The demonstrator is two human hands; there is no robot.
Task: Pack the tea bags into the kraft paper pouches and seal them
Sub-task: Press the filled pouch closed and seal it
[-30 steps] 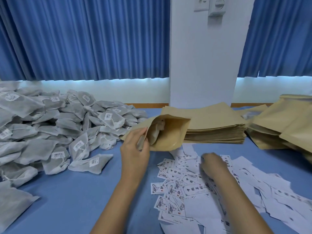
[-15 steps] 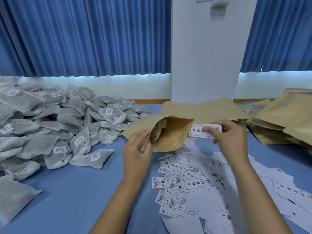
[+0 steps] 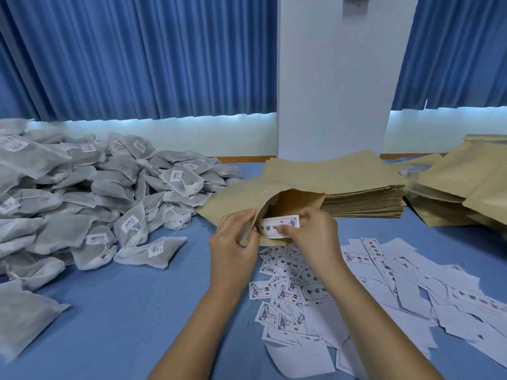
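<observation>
Blue curtains [image 3: 137, 56] span the back wall, split by a white pillar [image 3: 334, 91]. Blue table [image 3: 123, 311] fills the foreground.

On your left: a heap of tea bags [image 3: 96, 193], white mesh, most with barcode tags, spilling toward the table's middle.

On your right, near edge: a loose scatter of printed slips [image 3: 370, 292], overlapping, some face up, some blank side up.

Far centre: a stack of flat pouches [image 3: 356, 187], kraft paper, edges roughly squared. Just right of it: a pile of bulkier pouches [image 3: 466, 187].

In front of the stack, the open pouch [image 3: 290, 198] lies with its mouth gaping toward you. Interior in shadow; contents cannot be told.

Your left hand [image 3: 233, 242] has its fingers curled on the left lip of the mouth, holding it apart.

Your right hand [image 3: 315, 237] pinches one slip [image 3: 277, 226] between thumb and fingers, printed face up, at the pouch mouth.
</observation>
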